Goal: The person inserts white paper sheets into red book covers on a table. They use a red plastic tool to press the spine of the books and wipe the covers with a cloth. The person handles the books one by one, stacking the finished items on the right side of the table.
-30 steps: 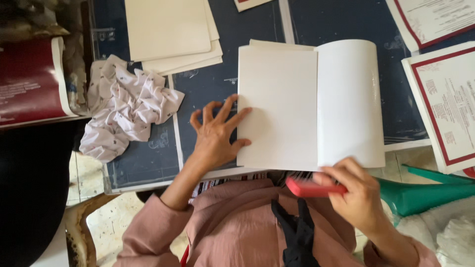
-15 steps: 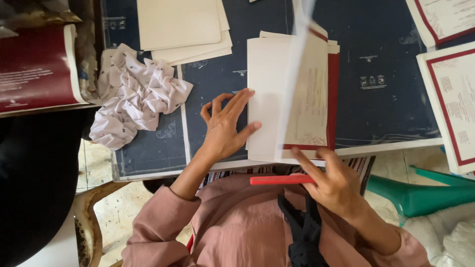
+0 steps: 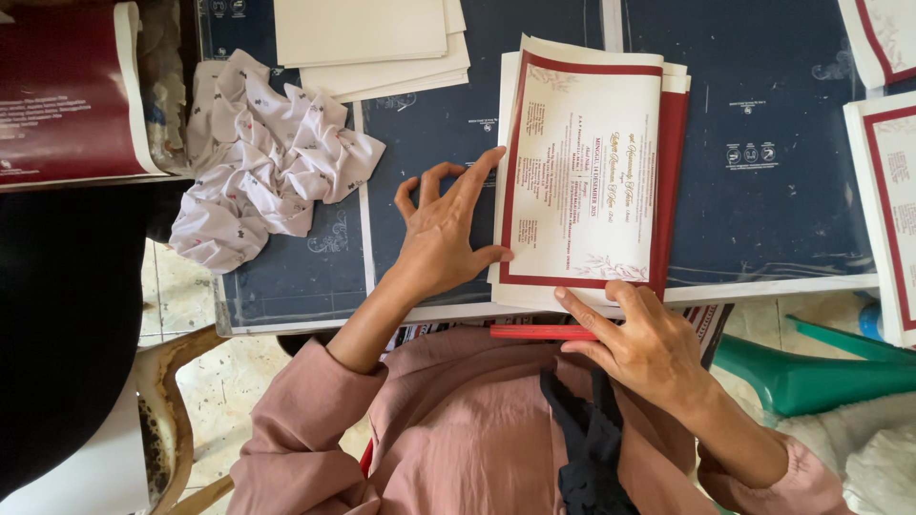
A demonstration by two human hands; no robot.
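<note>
A stack of cream cards with dark red borders and printed text (image 3: 584, 172) lies on a dark blue board (image 3: 763, 143). My left hand (image 3: 442, 234) rests with spread fingers on the board, its fingertips and thumb touching the stack's left edge. My right hand (image 3: 641, 343) sits at the stack's near edge, fingers on the bottom of the cards, holding a thin red stick-like tool (image 3: 534, 332) flat against the table edge.
A crumpled white patterned cloth (image 3: 262, 157) lies left of my left hand. Blank cream sheets (image 3: 367, 38) lie at the top. More red-bordered cards (image 3: 892, 200) are at the right, a dark red folded sheet (image 3: 67, 95) at the far left, a green plastic object (image 3: 821, 377) lower right.
The blank white folded sheet was turned over and laid flat, printed red-bordered face up. My right hand came forward onto the stack's near edge with the red tool.
</note>
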